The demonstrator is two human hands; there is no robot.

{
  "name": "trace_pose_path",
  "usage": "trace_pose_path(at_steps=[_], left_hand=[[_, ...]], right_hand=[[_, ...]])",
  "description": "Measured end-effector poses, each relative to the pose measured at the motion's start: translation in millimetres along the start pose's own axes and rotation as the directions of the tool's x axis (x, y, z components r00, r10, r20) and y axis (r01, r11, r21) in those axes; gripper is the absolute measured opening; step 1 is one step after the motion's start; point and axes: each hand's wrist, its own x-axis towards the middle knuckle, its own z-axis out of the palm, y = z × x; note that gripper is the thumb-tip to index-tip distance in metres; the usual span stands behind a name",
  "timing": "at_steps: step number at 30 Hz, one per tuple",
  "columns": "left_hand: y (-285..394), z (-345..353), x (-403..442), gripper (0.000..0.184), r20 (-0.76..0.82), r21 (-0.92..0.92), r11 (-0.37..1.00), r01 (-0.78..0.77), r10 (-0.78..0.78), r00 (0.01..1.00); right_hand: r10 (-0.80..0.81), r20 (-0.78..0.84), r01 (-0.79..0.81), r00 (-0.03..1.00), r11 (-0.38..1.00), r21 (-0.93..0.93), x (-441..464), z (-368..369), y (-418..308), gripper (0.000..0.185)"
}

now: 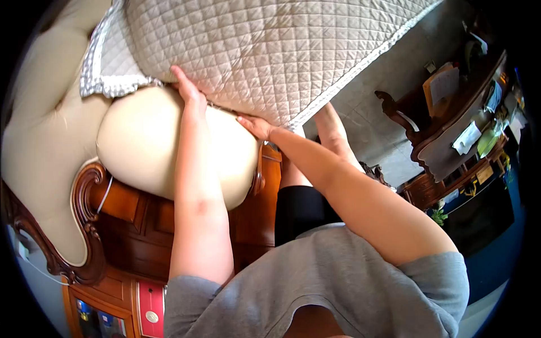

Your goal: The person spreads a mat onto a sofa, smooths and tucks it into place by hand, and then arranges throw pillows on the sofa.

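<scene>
Grey T-shirt [315,270] fills the near foreground, with both bare arms extended from its sleeves. Beyond it, a smooth cream cushion [146,141] sits on a reddish-brown carved wooden frame [87,197], the left forearm crossing above it.

At the cushion's far edge lies the near border of a beige quilted cover [253,50]. The left hand [191,93] is at that border, one digit extended against the quilting; its remaining fingers are hidden. The right hand [258,127] is at the same border, nearer the cover's right-hand corner, digits directed toward the left hand. Whether either hand is pinching fabric cannot be determined.

Gingham ruffle [115,84] trims the cover's left corner, against a tufted beige backrest [42,135]. Farther off to the right, a carved wooden chair [414,115] stands on grey flooring [372,96].
</scene>
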Motion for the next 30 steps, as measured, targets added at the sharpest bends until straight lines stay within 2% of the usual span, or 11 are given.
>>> trace_pose_path(at_steps=[7,10,15,19,21,22,23,24,26,29,30], left_hand=[[3.0,-18.5,1.2,0.104,0.251,0.074,0.996,-0.051,0.031,0.968],[-2.6,-24.1,15.9,0.105,0.091,0.154,0.988,-0.028,0.014,0.996],[-46.1,-6.7,-16.1,0.086,-0.077,0.569,0.72,-0.397,0.528,0.846],[-89.4,6.9,-129.1,0.108,0.062,0.794,0.607,-0.035,-0.024,0.998],[-109.5,-16.7,-152.1,0.111,0.277,0.691,0.713,0.12,-0.415,0.867],[-98.9,-19.1,-164.1,0.104,0.298,0.738,0.613,0.284,-0.673,0.677],[-103.2,-22.3,-164.8,0.098,0.253,0.758,0.527,0.384,-0.781,0.572],[-95.0,-16.2,-188.2,0.087,0.255,0.771,0.564,0.295,-0.699,0.668],[-78.2,-14.4,-191.8,0.076,0.484,0.869,0.301,-0.392,-0.356,0.799],[-24.5,-2.8,-207.2,0.06,0.69,0.723,0.031,-0.69,-0.066,0.721],[-5.9,0.7,-209.3,0.057,0.689,0.72,0.137,-0.681,-0.018,0.725]], right_hand=[[-0.163,-0.176,0.151,0.971,0.986,-0.077,-43.3,5.1,-22.8,0.052],[-0.277,-0.131,0.258,0.952,0.955,-0.146,-68.4,0.4,0.8,0.053],[-0.078,0.041,0.087,0.996,0.93,-0.357,-74.6,-31.8,1.5,0.051],[-0.003,0.016,0.01,1.0,0.856,-0.518,-132.0,-101.0,0.2,0.035],[-0.186,-0.308,-0.004,0.933,0.851,-0.526,-160.5,-149.9,41.2,0.029],[-0.022,-0.519,-0.28,0.854,0.823,-0.495,-194.0,-168.1,18.9,0.029],[0.073,-0.58,-0.251,0.812,0.939,-0.233,-225.6,-197.0,6.4,0.033],[0.005,-0.695,-0.276,0.719,0.92,-0.278,-250.1,-225.0,24.6,0.034],[-0.025,-0.829,-0.325,0.558,0.913,-0.247,-327.1,-250.4,3.2,0.027],[0.056,-0.877,-0.264,0.478,0.961,-0.083,-384.2,-289.9,46.4,0.023],[0.135,-0.86,-0.316,0.492,0.948,-0.032,-428.0,-277.8,10.8,0.023]])
